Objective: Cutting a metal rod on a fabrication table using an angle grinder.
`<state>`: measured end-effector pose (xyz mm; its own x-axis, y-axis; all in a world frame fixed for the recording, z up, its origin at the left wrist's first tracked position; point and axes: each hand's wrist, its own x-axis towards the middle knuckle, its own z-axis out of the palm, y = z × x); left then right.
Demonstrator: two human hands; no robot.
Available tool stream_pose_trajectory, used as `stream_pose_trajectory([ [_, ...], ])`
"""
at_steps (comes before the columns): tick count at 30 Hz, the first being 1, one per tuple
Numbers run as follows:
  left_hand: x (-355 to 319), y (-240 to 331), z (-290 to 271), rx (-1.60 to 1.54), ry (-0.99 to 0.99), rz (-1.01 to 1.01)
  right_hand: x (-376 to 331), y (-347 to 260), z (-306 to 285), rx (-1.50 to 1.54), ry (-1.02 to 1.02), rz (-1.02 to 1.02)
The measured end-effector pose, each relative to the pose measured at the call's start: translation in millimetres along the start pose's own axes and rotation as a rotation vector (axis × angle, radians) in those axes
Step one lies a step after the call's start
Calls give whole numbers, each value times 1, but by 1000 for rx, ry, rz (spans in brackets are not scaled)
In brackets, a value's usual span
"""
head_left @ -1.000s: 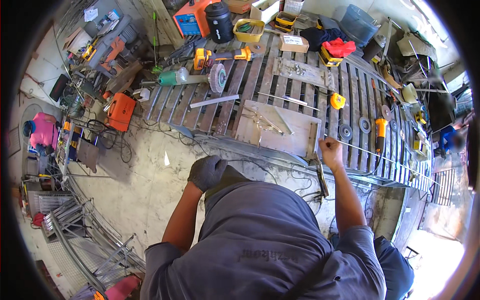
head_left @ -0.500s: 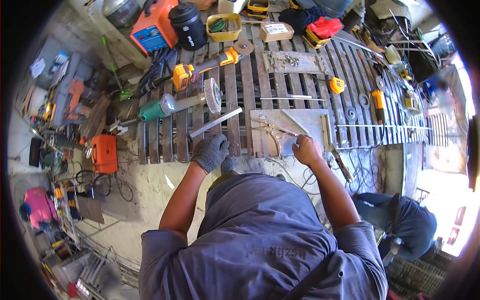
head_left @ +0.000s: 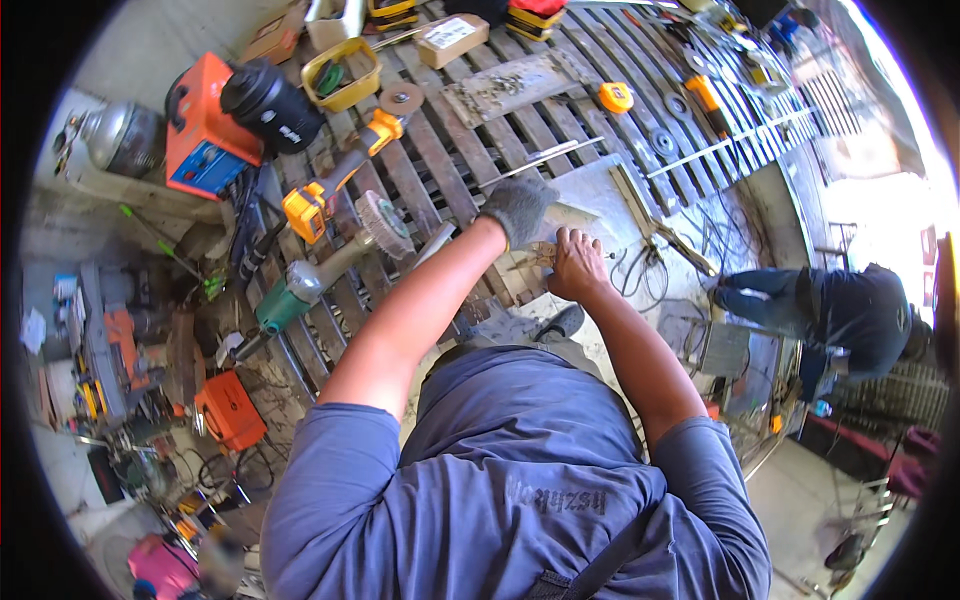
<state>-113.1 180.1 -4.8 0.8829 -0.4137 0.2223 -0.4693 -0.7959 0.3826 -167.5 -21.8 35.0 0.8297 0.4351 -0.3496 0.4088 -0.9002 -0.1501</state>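
Note:
My left hand (head_left: 518, 208), in a grey knit glove, reaches across to the metal plate (head_left: 612, 178) at the bench's front edge. Its fingers are bent together by the end of a thin metal strip (head_left: 578, 212) on the plate; what they hold is hidden. Close to it on the right, my bare right hand (head_left: 578, 264) has its fingers curled over brass-coloured locking pliers (head_left: 541, 254) at the plate's near edge. A second pair of locking pliers (head_left: 684, 248) sits at the plate's right corner, by a flat bar (head_left: 630, 190).
On the slatted bench (head_left: 420, 110) lie a green angle grinder (head_left: 290, 292), a yellow cordless grinder (head_left: 335, 180), a tape measure (head_left: 615, 97) and grinding discs (head_left: 662, 142). An orange welder (head_left: 210, 125) and black jug (head_left: 270, 105) stand far left. Another person (head_left: 850, 310) bends over at right.
My left hand has moved right, from beside a loose metal bar to the plate. My right hand has shifted nearer the pliers' jaws. The whole view has turned and shifted.

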Motion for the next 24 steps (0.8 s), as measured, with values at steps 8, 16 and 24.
stream_pose_trajectory([
  [8,40,10,49,253,-152,46,-102,146,6,893,-670,312],
  [16,-93,5,-18,108,-58,228,-244,291,116,1040,-1004,541],
  [24,-138,7,-7,322,-80,178,-239,302,111,1145,-975,552],
])
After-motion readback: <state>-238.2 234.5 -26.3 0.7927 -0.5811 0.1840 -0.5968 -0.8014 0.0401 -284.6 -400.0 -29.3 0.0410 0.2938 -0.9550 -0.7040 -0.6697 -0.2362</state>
